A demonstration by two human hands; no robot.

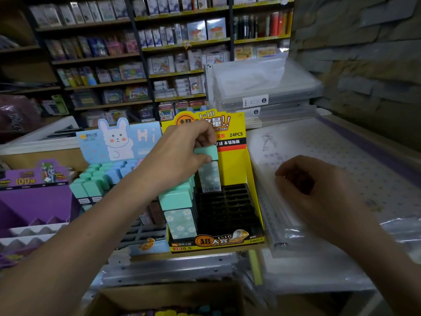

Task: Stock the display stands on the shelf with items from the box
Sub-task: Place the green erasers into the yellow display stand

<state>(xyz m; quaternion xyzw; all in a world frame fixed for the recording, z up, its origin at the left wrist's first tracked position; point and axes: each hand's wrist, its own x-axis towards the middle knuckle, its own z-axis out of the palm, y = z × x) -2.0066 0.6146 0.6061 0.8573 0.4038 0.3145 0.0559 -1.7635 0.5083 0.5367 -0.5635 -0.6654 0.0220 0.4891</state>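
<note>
The left hand (182, 153) pinches a flat, rectangular item (208, 172) by its smooth mint cap, thumb in front and fingers behind. The item's body has a pale flower print with a barcode at its foot. It hangs upright just above the black plastic grid (227, 206) inside the glossy yellow cardboard display stand (234, 165). The grid's left column already carries matching mint-capped items (175, 199). The right hand (314, 190) hovers over plastic-wrapped sheets (330, 144), fingers curled together on nothing visible.

Left of the yellow stand is a pale blue stand (118, 142) with a bunny cut-out header, packed with mint and blue blocks (98, 179), then a purple stand (34, 197). All sit on a wood-edged shelf (205, 253). The brown cardboard box (159, 299) lies open below. Behind, dark shelving (136, 53) holds rows of stationery, clear plastic cases (262, 87) are stacked, and a rough stone wall (364, 53) rises at right.
</note>
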